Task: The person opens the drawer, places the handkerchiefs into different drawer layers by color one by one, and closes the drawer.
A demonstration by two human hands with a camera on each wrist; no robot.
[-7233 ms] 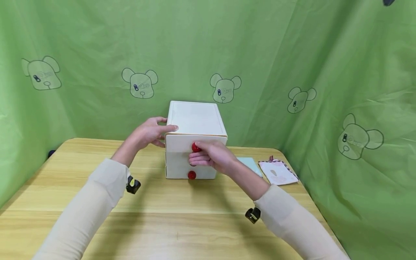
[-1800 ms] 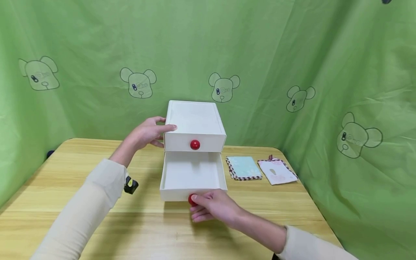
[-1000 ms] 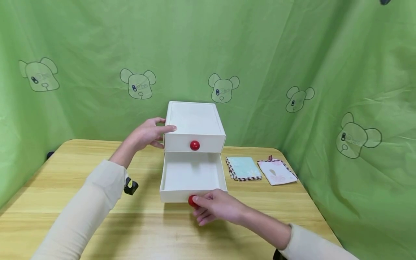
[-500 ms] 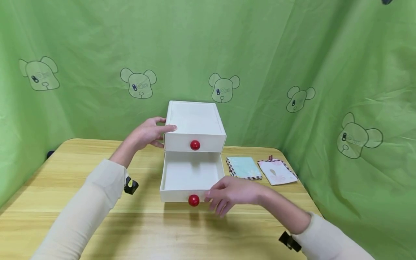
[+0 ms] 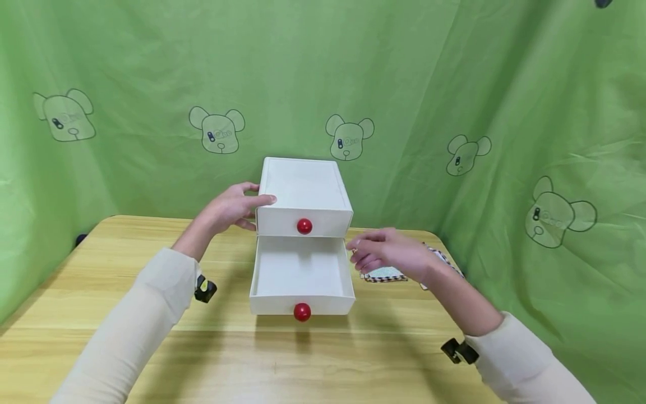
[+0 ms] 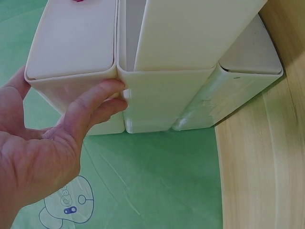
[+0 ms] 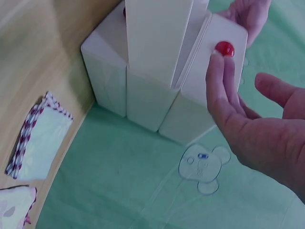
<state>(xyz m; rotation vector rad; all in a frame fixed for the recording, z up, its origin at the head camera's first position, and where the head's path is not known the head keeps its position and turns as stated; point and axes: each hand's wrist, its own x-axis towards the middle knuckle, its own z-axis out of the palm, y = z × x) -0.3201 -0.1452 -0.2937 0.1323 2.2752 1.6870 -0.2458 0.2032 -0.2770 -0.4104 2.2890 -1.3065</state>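
Observation:
A white cabinet (image 5: 308, 179) with three stacked drawers and red knobs stands on the table. Its middle drawer (image 5: 272, 306) is pulled out, nothing inside, with a red knob (image 5: 302, 312) at the front. My left hand (image 5: 228, 209) rests on the cabinet's upper left edge, thumb on top and the other fingers against the side (image 6: 95, 102). To the right of the drawer, my right hand (image 5: 396, 255) is in the air holding nothing, fingers loosely bent. Partly behind it lies a folded light-blue cloth (image 5: 386, 275) with a checked edge.
A second cloth, white and pink (image 7: 14, 207), lies at the table's right edge, mostly covered by the right hand in the head view. A green curtain (image 5: 282, 67) with bear-head prints hangs behind the wooden table (image 5: 227, 359) and along its sides.
The right hand pulled the middle drawer out, then let go of its knob. It has moved up and right, over the cloths. The left hand has stayed on the cabinet.

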